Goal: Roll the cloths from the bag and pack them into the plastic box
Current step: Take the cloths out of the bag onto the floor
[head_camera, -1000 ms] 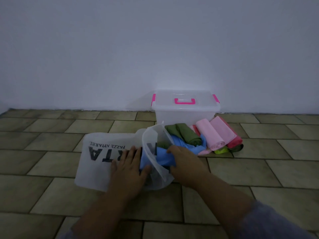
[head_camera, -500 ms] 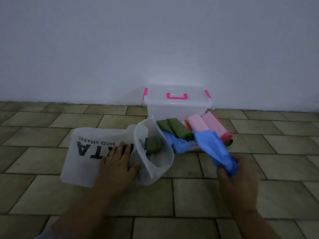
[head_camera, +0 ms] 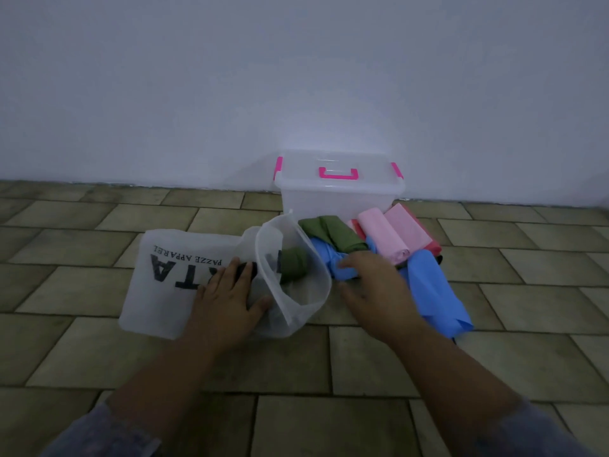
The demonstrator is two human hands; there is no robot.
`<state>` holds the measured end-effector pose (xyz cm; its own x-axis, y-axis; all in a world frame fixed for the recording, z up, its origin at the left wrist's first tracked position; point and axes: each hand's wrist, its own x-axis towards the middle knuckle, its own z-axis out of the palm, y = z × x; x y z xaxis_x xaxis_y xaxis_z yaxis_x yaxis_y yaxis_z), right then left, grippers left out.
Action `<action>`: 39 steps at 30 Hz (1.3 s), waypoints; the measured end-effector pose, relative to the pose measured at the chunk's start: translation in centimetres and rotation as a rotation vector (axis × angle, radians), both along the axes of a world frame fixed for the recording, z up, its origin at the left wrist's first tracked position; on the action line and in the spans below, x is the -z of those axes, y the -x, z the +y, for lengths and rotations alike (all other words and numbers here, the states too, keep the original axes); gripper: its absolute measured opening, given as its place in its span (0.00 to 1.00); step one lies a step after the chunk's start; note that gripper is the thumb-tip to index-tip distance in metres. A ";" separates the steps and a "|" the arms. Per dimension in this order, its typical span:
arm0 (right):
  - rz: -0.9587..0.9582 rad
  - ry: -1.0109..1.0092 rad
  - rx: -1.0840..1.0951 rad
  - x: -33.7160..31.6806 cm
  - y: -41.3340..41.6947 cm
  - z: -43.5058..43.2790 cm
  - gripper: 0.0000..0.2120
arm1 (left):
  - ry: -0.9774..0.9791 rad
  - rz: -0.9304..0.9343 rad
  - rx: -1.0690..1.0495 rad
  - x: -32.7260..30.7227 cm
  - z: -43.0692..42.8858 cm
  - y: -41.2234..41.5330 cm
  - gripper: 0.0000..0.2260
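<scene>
A white translucent bag (head_camera: 171, 275) printed with black letters lies on the tiled floor, its mouth open to the right. A green cloth (head_camera: 293, 262) shows inside the mouth. My left hand (head_camera: 227, 301) lies flat on the bag, fingers spread. My right hand (head_camera: 372, 288) hovers open just right of the mouth, fingertips touching a bunched blue cloth (head_camera: 333, 262). A second blue cloth (head_camera: 435, 291) lies spread on the floor to the right. A clear plastic box (head_camera: 339, 192) with pink latches and handle stands shut by the wall.
Between the bag and the box lies a heap of cloths: a green one (head_camera: 333, 232), two pink rolls (head_camera: 392, 235), and a red one (head_camera: 431, 245) beneath. A bare white wall rises right behind the box. The floor is olive tile.
My right hand pulled a blue cloth out of the bag, carried it right, let it drop on the floor, and came back toward the bag's mouth. My left hand stayed on the bag.
</scene>
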<state>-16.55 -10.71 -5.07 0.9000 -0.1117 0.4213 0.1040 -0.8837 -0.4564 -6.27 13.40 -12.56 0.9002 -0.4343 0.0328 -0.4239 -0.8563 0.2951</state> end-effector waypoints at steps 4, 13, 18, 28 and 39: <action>0.416 0.144 -0.191 -0.8 -6.5 3.5 0.14 | 0.024 0.010 0.008 0.1 0.1 0.3 0.36; 0.458 0.192 -0.195 1.5 -10.5 3.7 0.15 | 0.028 -0.006 -0.023 -0.2 0.0 0.5 0.37; 0.134 -0.062 -0.033 0.8 -5.7 0.8 0.18 | 0.025 -0.006 -0.027 -0.3 0.1 0.4 0.36; -0.007 0.007 0.585 5.4 6.6 -3.3 0.19 | -0.008 0.010 -0.062 0.0 -0.2 0.0 0.38; 0.246 -0.115 -0.159 0.0 -3.1 4.4 0.10 | 0.055 -0.060 -0.011 0.3 0.5 1.9 0.38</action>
<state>-13.44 -6.27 -5.05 0.9834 0.0047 0.1814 0.1111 -0.8062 -0.5812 -8.20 13.85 -12.85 0.9004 -0.4209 0.1100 -0.4332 -0.8441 0.3160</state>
